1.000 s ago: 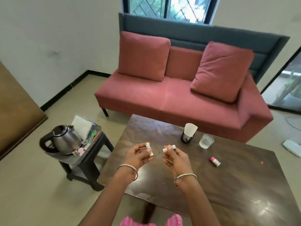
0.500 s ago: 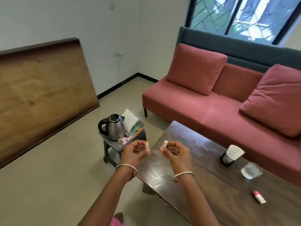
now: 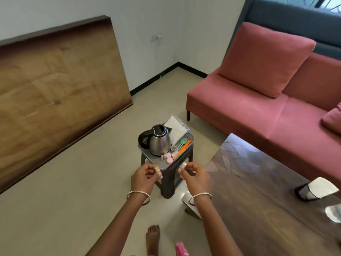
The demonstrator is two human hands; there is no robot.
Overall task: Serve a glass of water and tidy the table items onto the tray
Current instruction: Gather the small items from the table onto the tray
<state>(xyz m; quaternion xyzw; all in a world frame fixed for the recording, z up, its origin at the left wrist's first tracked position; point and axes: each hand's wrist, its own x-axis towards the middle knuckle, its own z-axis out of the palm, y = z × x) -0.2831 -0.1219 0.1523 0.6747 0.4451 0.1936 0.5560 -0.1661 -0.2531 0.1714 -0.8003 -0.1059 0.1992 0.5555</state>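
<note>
My left hand [image 3: 145,178] pinches a small white tube [image 3: 157,169] upright in its fingertips. My right hand [image 3: 195,175] grips a second small white tube [image 3: 184,165] the same way. Both hands hover just in front of the grey tray [image 3: 190,136] on a dark stool [image 3: 168,183]. On the tray stand a steel kettle [image 3: 159,141], a folded white cloth in plastic [image 3: 175,128], a green spoon [image 3: 182,141], orange and pink items and small pink lids [image 3: 168,157]. The glass of water [image 3: 334,212] shows at the right edge of the brown table [image 3: 258,191].
A black cup holder with a white paper cup [image 3: 313,189] lies on the table. A pink sofa [image 3: 258,100] runs behind it. A wooden board [image 3: 55,93] leans on the left wall. My bare foot [image 3: 153,237] is on the beige floor.
The view has swung left from the table to the stool. Both hands, each still holding its tube, have moved off the table toward the tray.
</note>
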